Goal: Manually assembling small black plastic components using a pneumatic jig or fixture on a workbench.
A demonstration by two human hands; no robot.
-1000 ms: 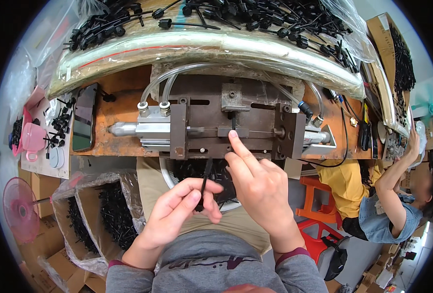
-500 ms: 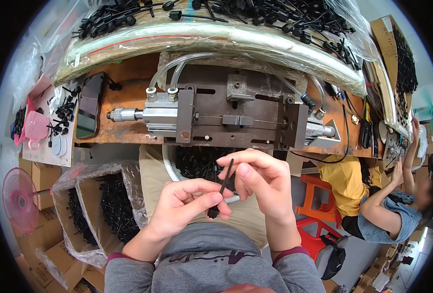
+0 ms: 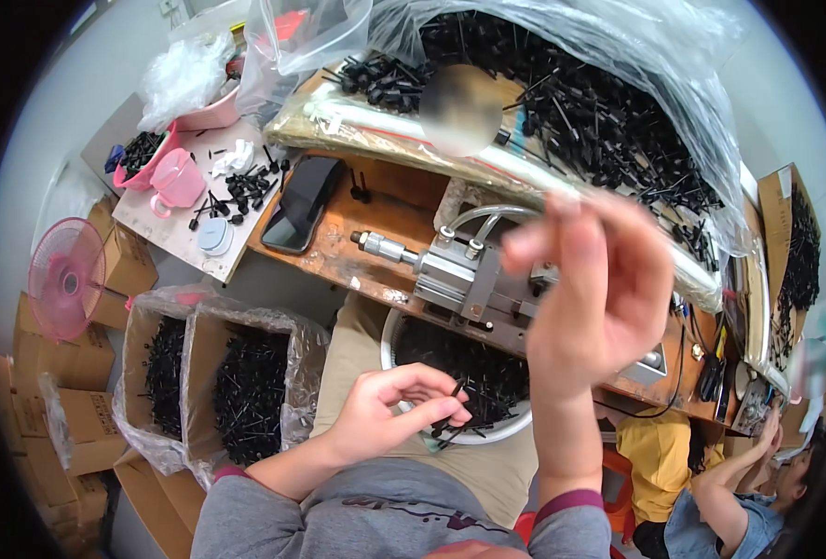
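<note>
My left hand (image 3: pixel 396 410) is low over my lap, its thumb and fingers closed round a small black stemmed part (image 3: pixel 457 391); most of the part is hidden by the fingers. Below it, a white tub (image 3: pixel 515 430) sits at my lap, holding many black stemmed parts (image 3: pixel 464 359). My right hand (image 3: pixel 604 279) is raised high in front of the bench, over a metal clamping fixture with a silver cylinder (image 3: pixel 448 279). Its fingers are smeared by motion, and whether they hold anything is not visible.
A phone (image 3: pixel 303 205) lies on the wooden bench (image 3: pixel 403 200). Behind it, loose black parts (image 3: pixel 599 121) are heaped on a plastic-lined tray. At left stand a side table with a pink cup (image 3: pixel 178 177), lined boxes of parts (image 3: pixel 250 396) and a pink fan (image 3: pixel 66 278). A co-worker (image 3: pixel 725 508) sits at right.
My right hand has left the black part and risen up and to the right. My left hand keeps the part, now lower. The view has turned leftward, showing more of the side table.
</note>
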